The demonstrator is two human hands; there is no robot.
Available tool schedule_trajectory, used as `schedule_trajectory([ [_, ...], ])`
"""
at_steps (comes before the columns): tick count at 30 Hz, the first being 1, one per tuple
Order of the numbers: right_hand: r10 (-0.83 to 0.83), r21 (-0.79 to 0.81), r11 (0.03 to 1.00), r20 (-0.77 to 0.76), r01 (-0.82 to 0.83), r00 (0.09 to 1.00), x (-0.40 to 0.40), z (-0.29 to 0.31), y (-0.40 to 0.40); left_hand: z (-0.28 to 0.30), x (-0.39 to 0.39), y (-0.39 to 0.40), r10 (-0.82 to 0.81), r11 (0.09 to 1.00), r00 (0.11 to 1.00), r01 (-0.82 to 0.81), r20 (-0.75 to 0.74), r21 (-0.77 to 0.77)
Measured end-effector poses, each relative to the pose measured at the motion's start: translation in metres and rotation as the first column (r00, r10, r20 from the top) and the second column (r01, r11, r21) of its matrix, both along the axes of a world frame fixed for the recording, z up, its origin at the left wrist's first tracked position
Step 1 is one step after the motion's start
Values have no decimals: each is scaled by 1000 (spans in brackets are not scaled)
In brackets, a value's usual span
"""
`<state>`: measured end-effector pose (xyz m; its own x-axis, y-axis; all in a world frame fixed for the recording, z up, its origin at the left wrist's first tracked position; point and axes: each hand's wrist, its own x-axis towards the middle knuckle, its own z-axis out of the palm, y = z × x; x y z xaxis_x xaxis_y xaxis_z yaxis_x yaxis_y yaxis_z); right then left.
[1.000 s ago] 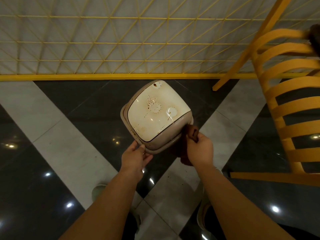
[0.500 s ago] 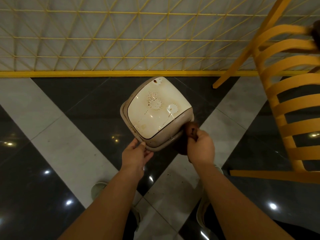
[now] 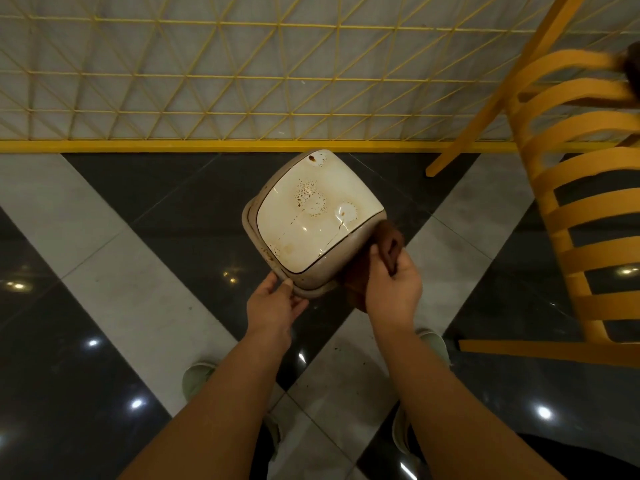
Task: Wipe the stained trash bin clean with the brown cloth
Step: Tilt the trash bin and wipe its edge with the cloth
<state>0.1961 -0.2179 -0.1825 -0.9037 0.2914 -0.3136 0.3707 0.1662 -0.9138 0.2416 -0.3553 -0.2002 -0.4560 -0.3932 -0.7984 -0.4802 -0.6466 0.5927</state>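
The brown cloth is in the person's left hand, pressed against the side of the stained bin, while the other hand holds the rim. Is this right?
Not quite. The head view shows the brown cloth in the right hand, not the left. It is pressed against the side of the stained bin, and the left hand holds the rim.

We count one trash bin (image 3: 313, 223), one brown cloth (image 3: 386, 245), and two hands: the left hand (image 3: 273, 306) and the right hand (image 3: 393, 289). We also count two shoes (image 3: 199, 379) (image 3: 433, 342), one yellow chair (image 3: 571, 188) and one yellow wire fence (image 3: 207, 81).
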Motion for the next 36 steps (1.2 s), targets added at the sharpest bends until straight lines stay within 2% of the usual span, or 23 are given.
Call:
schedule_trajectory([
  [2, 113, 78, 992, -116, -104, 987, 15, 1, -9, 0, -1, 2, 17, 1000, 1000, -17, -12, 6],
  [3, 226, 137, 969, -169, -204, 959, 26, 0, -12, 0, -1, 2, 30, 999, 999, -29, -22, 17],
  [5, 470, 283, 869, -216, -406, 856, 41, -5, -14, -1, -1, 2, 38, 999, 998, -37, -39, 30],
  [6, 514, 312, 843, -223, -439, 828, 41, -8, -12, -1, -1, 2, 31, 999, 999, -30, -41, 29],
  [7, 498, 314, 853, -244, -418, 832, 37, -8, -9, -2, -1, 1, 24, 999, 999, -22, -43, 28],
  [10, 287, 276, 939, -303, -204, 909, 11, -2, -1, -5, -1, -1, 11, 999, 999, -9, -43, 32],
  [12, 215, 284, 950, -289, -131, 933, -1, 2, 1, -4, -1, -2, -3, 1000, 999, 4, -33, 28],
  [13, 233, 288, 946, -280, -150, 931, -1, 3, 0, -3, 0, -2, -6, 1000, 999, 7, -34, 28],
  [15, 373, 308, 906, -265, -289, 889, 13, 0, -4, -3, 0, -1, 0, 1000, 999, 1, -37, 31],
  [17, 546, 376, 811, -214, -448, 810, 29, -8, -7, -2, -1, -1, 10, 999, 999, -8, -44, 38],
  [19, 628, 422, 746, -187, -515, 756, 34, -13, -6, -2, -1, 0, 12, 999, 998, -10, -54, 38],
  [21, 589, 415, 782, -249, -465, 768, 28, -8, -4, -1, -1, 0, -2, 1000, 999, 3, -52, 24],
  [24, 328, 284, 927, -298, -244, 897, 1, 4, -1, -1, -1, -1, -12, 1000, 999, 13, -40, 27],
  [26, 76, 111, 992, -158, -59, 984, -19, 7, -1, 0, 0, -2, -28, 999, 999, 28, -29, 20],
  [27, -32, 38, 999, -63, 35, 997, -25, 7, -1, 0, 1, -3, -36, 999, 999, 37, -24, 18],
  [29, -145, -16, 989, 111, 147, 983, -30, 3, -1, -1, 1, -3, -40, 999, 999, 40, -26, 18],
  [32, -135, -26, 990, 177, 142, 975, -18, -7, -5, -1, 1, -2, -32, 999, 999, 33, -35, 11],
  [36, 69, 25, 997, 164, -75, 984, 20, -15, -11, -1, 0, 1, -11, 1000, 999, 11, -45, 7],
])
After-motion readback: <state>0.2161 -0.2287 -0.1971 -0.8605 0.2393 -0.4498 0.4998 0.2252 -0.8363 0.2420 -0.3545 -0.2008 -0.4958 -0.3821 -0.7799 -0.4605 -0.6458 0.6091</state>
